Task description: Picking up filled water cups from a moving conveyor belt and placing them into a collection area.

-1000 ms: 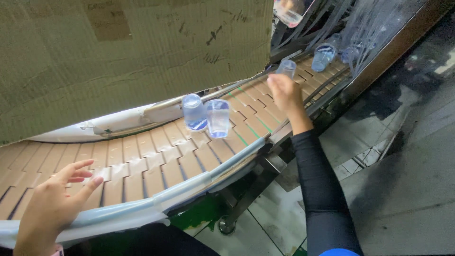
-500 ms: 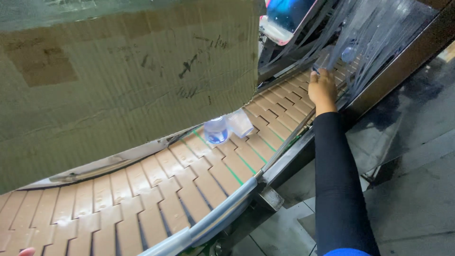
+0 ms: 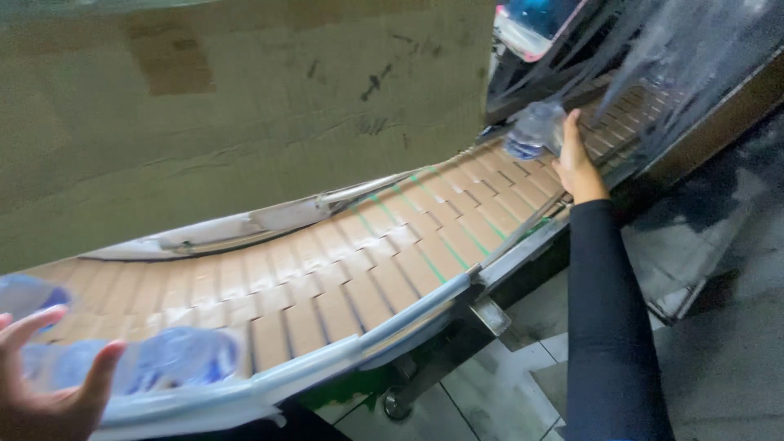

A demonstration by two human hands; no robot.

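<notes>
Clear plastic bottle [image 3: 535,131] at far end of curved slat conveyor [image 3: 359,269], right hand [image 3: 576,159] wrapped on its side; grip low and firm. Left hand [image 3: 45,384] spread wide by blurred bottles [image 3: 163,359], probably not touching; steady them before lifting
</notes>
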